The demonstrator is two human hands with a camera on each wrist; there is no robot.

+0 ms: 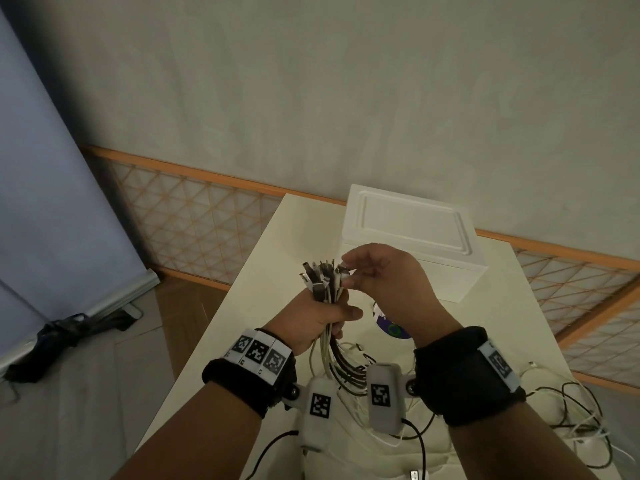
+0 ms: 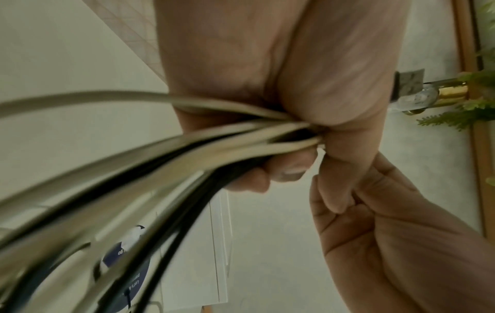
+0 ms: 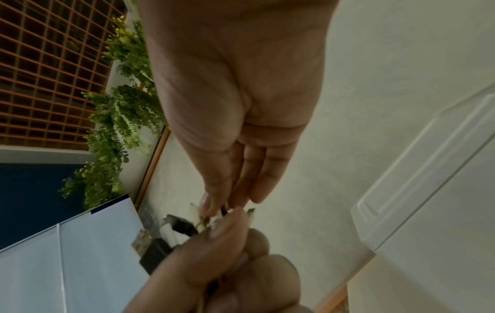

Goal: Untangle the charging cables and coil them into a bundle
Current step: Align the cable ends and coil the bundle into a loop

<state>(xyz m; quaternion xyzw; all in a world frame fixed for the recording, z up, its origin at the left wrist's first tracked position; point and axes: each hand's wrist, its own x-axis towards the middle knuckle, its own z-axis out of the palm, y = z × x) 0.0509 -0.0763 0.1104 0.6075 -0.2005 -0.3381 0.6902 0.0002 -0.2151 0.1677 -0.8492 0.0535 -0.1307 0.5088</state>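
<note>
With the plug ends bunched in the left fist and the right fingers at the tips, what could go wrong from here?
1. The left hand grips many cables in one fist; tugging one plug with the right hand may drag neighbours out of line.
2. The loose tails lie looped over each other on the table, so coiling now might tighten knots.
3. Some tails lie near the table's right edge and might slide off.

No legible text on anything.

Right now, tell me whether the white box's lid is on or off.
On. The white box sits closed on the table, its recessed lid flat across the top.
</note>
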